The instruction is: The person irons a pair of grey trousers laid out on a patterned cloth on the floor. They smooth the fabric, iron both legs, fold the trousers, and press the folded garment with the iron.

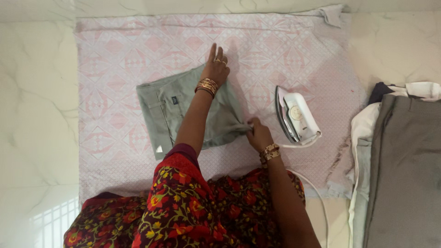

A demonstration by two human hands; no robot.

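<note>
So there's a folded pair of grey-green shorts (pixel 183 112) lying on a pink and white patterned cloth (pixel 115 59) that's spread over a white marble floor (pixel 36 92). The shorts sit roughly in the middle of the cloth, a bit to the left.

The left hand (pixel 215 68) is stretched out to the far edge of the shorts, fingers mostly straight and open, pressing down flat where the fabric meets the cloth. It isn't gripping anything. The right hand (pixel 258 134) is at the near right corner of the shorts, fingers closed in a pinch on that corner of the fabric.

Just right of the right hand there's a white iron (pixel 296 117) resting on the cloth, apart from the shorts. Further right, off the cloth, is a pile of clothes (pixel 404 165), grey on top with white underneath.
</note>
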